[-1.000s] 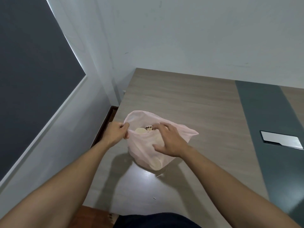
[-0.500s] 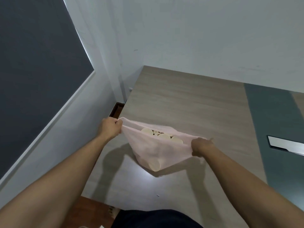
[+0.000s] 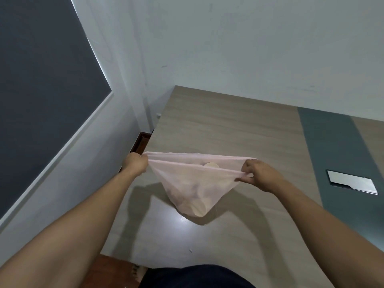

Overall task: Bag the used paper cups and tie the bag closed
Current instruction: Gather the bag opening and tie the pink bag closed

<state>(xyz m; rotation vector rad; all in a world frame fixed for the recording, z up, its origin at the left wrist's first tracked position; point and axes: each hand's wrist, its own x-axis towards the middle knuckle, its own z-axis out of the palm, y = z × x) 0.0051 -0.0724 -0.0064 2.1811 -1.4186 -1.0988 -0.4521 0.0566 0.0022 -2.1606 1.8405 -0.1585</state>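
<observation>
Dim soft light, glare on the table [image 3: 182,223], wide-angle bending.

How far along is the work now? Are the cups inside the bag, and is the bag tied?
Done: cups sit inside the pink bag; one shows at the mouth, others through the plastic.
In hand: the left hand and right hand each grip one end of the bag's top edge, stretching it wide above the table.
Left: no knot is visible, so the tying remains.
</observation>
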